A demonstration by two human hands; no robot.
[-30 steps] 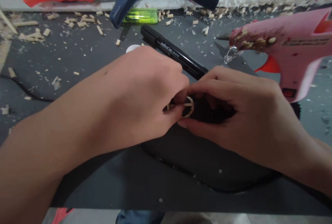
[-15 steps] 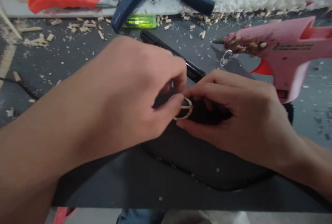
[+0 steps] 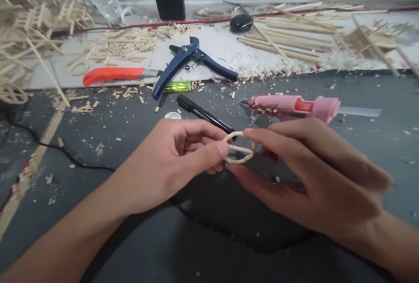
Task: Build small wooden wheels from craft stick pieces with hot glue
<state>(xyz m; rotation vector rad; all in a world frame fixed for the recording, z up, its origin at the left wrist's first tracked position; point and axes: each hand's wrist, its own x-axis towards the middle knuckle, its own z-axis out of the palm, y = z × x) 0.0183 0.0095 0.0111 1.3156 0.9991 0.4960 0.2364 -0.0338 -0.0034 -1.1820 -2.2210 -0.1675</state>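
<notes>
A small pale wooden ring [image 3: 248,158] with one bar across its middle is held up over the dark table. My left hand [image 3: 183,160] pinches its left side between thumb and fingers. Thumb and forefinger of my right hand [image 3: 304,174] grip the ring at its lower and upper edges. Just behind the ring lies a black marker [image 3: 206,116], partly covered by my left fingers. A pink glue gun [image 3: 288,106] rests on the table beyond my right hand.
Blue cutters [image 3: 176,69], an orange knife [image 3: 113,73] and a green clear object [image 3: 176,86] lie behind the hands. Wooden sticks [image 3: 288,34] and wooden models [image 3: 39,18] stand farther back. A black cable [image 3: 72,158] crosses the left side.
The view has tilted up, showing more of the table's back. My left hand has turned and lowered, leaving more of the ring visible. A white cap now shows behind it.
</notes>
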